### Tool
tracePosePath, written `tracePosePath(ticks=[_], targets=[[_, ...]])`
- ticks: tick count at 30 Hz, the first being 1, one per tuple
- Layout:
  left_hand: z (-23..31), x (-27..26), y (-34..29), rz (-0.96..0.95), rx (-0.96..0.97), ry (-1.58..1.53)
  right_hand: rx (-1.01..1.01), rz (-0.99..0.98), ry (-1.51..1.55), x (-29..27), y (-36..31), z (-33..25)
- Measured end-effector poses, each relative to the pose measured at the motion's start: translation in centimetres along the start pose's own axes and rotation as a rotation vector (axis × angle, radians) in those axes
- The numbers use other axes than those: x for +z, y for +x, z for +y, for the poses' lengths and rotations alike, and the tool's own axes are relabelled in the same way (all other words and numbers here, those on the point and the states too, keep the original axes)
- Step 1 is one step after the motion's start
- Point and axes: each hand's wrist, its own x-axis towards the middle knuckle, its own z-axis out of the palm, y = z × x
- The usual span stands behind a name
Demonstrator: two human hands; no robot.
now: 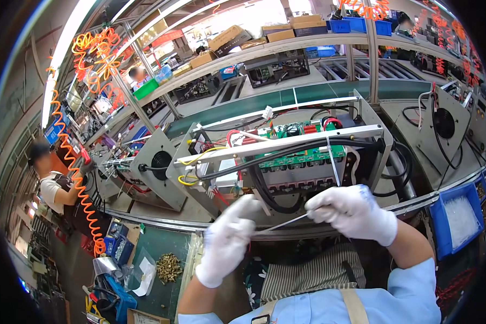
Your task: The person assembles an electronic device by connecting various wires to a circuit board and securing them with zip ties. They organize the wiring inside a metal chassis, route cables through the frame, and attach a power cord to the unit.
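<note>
Both hands, left hand [228, 237] and right hand [351, 210], pinch a white cable tie [283, 222] taut; a glove slip could drop it into the open chassis [286, 156].

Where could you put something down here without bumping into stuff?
The green belt behind the open metal chassis shows a bare strip. A small green mat patch lies between the pile of brass screws and the rail. It is crowded at the chassis wiring, where the left hand and right hand hold a white cable tie.
</note>
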Motion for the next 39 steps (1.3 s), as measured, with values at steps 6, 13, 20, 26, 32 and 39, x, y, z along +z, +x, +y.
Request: tracePosePath(ticks=[6,13,20,26,32,39], targets=[[2.8,-1.8,0.4,-0.425,-0.177,0.221,-0.262,-0.152,-0.444,2.2,2.2,-1.5],[4.9,-9.8,15.5,-0.134,-0.032,0.533,-0.185,-0.101,-0.645,-2.3,14.9,-1.2],[3.0,-10.6,20.5,-0.585,-0.284,0.187,0.01,-0.056,-0.285,-2.6,16.2,2.1],[6.6,-11.3,22.1,-0.474,0.033,-0.016,0.146,-0.267,-0.333,-2.6,16.0,0.5],[10.5,-12.4,20.1,-0.742,-0.192,0.61,0.059,-0.412,-0.5,-3.1,15.9,0.1],[9.1,-14.0,17.5,-0.347,-0.086,1.455,0.123,-0.506,-0.547,-2.4,16.3,-0.7]])
